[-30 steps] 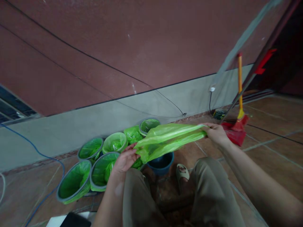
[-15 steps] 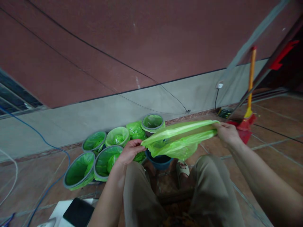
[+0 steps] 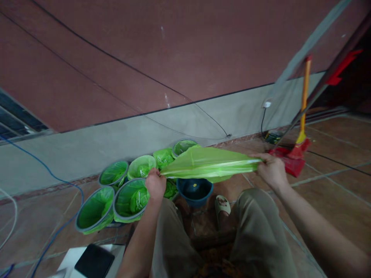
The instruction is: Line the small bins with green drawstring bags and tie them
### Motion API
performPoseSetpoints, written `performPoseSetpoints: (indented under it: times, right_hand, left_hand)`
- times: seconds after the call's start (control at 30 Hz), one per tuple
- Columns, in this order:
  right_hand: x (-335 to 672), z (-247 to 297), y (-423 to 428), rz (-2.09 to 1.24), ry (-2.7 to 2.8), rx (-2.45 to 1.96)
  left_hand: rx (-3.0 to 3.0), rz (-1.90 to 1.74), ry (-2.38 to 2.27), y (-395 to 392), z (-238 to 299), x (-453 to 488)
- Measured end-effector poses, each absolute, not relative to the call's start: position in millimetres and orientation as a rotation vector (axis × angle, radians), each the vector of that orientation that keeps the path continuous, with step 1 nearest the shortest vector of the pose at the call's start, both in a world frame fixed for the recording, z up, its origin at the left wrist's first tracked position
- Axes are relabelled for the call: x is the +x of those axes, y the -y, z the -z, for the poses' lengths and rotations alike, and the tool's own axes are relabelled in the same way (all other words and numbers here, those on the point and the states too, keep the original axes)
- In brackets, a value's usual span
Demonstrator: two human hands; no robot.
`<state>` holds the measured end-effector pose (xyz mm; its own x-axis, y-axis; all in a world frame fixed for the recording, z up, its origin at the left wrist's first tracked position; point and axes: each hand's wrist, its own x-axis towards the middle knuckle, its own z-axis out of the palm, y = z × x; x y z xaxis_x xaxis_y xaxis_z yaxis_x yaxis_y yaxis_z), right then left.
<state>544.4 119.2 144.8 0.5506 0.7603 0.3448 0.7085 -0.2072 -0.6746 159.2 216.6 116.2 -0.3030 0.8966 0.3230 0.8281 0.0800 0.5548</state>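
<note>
A green plastic bin bag (image 3: 210, 164) is stretched sideways between my two hands. My left hand (image 3: 155, 184) is closed on its left end, in front of the lined bins. My right hand (image 3: 272, 170) grips the other end, out to the right over the tiles. Below the bag, between my feet and the wall, stands a dark blue bucket (image 3: 194, 199) with no liner and a small yellow bit inside. Several bins lined with green bags stand to the left, among them a front bin (image 3: 95, 208) and another beside my left hand, a lined bin (image 3: 124, 206).
A red dustpan (image 3: 292, 164) and a yellow-handled broom (image 3: 303, 100) stand at the right. A blue cable (image 3: 62, 227) crosses the floor on the left. A dark phone-like slab (image 3: 95, 261) lies on something white at lower left. Behind runs the wall (image 3: 174, 127).
The bag went from hanging loose and partly open to being pulled taut and flatter. My left hand moved a little left and turned over into a fist. More of the blue bucket shows.
</note>
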Motion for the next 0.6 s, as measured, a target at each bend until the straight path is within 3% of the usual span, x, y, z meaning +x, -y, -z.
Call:
performPoseSetpoints:
  times: [0.17,0.3,0.4,0.47,0.53,0.6]
  right_hand:
    - [535,-169,-124,-0.346,1.015,-1.736]
    - [522,-227,-116,0.323,1.130,-1.281]
    - [514,-227,-105,0.760,1.010,-1.082]
    - [511,-192,-98,0.662,1.124,-1.312]
    - [509,-146,-92,0.168,1.383,-1.802]
    - [507,-106,-87,-0.205,1.513,-2.175]
  left_hand:
    - [1.055,-1.468,-1.667,-237,-134,163]
    - [1.215,-1.910,-1.349,-231,-185,160]
    - [1.423,-2.263,-1.499,-215,-187,153]
    - [1.536,-2.034,-1.709,-206,-160,150]
    - [1.628,-1.261,-1.793,-200,-123,149]
    - [1.585,-1.027,-1.781,-199,-93,149]
